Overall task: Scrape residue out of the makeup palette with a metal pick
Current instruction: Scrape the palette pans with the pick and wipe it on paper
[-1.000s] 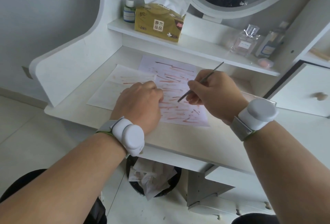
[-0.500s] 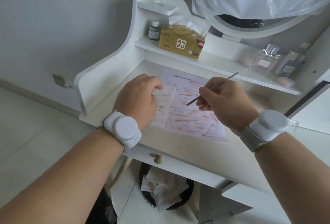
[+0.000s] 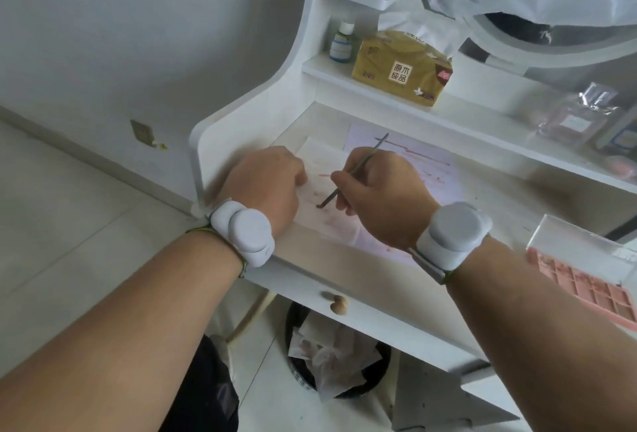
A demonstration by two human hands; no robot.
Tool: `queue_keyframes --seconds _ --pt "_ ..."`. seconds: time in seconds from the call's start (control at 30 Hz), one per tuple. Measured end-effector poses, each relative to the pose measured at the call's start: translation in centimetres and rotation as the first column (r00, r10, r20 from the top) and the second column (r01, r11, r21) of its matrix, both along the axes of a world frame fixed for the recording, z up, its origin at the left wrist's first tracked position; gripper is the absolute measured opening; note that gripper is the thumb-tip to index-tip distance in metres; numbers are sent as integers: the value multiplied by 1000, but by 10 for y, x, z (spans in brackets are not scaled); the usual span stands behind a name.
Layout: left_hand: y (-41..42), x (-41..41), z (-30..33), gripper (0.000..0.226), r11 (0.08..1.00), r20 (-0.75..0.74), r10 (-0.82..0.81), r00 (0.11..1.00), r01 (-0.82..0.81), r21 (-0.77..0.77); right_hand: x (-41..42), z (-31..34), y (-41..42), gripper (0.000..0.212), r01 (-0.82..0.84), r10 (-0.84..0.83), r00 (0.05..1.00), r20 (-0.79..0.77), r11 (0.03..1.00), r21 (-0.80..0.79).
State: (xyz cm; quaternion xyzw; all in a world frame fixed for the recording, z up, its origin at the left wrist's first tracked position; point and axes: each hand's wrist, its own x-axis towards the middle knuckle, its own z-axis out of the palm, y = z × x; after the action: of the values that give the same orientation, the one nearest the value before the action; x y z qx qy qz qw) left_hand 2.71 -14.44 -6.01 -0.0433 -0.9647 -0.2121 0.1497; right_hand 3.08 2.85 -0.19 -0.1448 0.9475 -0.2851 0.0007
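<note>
Single view, head-worn, wide-angle. Looks forward and steeply down over both forearms onto white dressing table (image 3: 344, 259). Close range: left hand (image 3: 265, 187) and right hand (image 3: 382, 193) sit near frame centre, forearms fill lower half. Frame tilted, table edge runs diagonally from upper left to lower right. Upper shelf and tissue pack (image 3: 401, 69) at top, waste bin (image 3: 337, 359) on floor below table. Wall and floor fill left side. No second view, nothing shared.
</note>
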Motion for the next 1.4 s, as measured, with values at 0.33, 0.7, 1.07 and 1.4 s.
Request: queue_keyframes --seconds 0.33,0.7,1.07,1.4 --pt "3 -4 2 31 999 19 45 999 -45 -17 5 9 -11 28 -8 8 1000 2 990 -139" --pt "3 -3 -2 37 1000 -44 3 999 -3 -9 17 -5 35 31 126 -126 992 -5 990 -67" --pt "5 0 -2 35 999 -30 38 999 -39 -19 27 -4 17 20 -12 10 1000 -28 997 -81" --pt "10 3 1 37 993 -88 21 996 -31 -113 49 1 115 20 96 -116 992 -42 937 -336"
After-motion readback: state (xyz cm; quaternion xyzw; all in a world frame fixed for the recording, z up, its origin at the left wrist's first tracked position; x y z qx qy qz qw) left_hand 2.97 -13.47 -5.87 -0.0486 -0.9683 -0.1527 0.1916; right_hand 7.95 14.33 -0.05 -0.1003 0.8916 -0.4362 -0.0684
